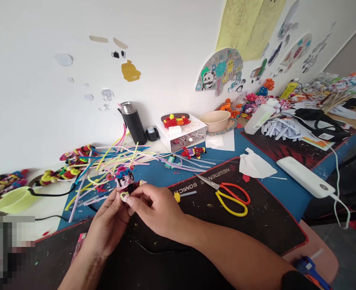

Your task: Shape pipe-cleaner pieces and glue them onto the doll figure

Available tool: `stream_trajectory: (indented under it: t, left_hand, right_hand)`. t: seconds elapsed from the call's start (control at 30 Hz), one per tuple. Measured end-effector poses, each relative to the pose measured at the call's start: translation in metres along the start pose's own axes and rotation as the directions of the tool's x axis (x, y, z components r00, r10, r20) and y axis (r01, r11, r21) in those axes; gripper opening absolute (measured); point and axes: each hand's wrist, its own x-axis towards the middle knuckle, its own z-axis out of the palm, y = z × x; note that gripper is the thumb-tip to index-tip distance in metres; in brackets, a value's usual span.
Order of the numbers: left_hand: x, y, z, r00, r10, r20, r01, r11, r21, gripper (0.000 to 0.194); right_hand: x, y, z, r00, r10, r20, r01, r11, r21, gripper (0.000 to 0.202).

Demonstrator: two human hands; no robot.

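A small pipe-cleaner doll (125, 182) with a pink painted face, blue and pink headdress and dark red body is held up over the black desk mat (165, 257). My left hand (109, 219) is closed round its lower part from the left. From the right, my right hand (156, 209) pinches a pale yellow-green piece at the doll's front between thumb and forefinger. My fingers hide the doll's lower body. Loose coloured pipe cleaners (105, 161) lie just behind the hands. Scissors (226, 195) with one red and one yellow handle rest on the mat to the right.
Along the wall stand a black thermos (134, 125), a white drawer box (182, 135) and a beige bowl (215, 121). Another doll (193, 152) lies before the box. A white power bank (306, 177) with a cable and torn white paper (256, 163) are at right. More dolls (78, 157) lie left.
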Motion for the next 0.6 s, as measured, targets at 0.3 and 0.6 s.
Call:
stream_trajectory:
  t: [0.3,0.6]
  left_hand:
    - [0.003,-0.001,-0.003,0.999,-0.007,0.034,0.008,1.0,-0.023,0.027]
    - [0.012,0.012,-0.01,0.998,-0.068,0.007,0.068,0.973,-0.22,0.013]
  right_hand:
    - [0.0,-0.003,-0.001,1.0,-0.005,0.007,0.004,1.0,0.012,0.025]
    - [-0.003,-0.001,0.001,0.998,-0.025,0.061,0.024,1.0,0.001,0.027]
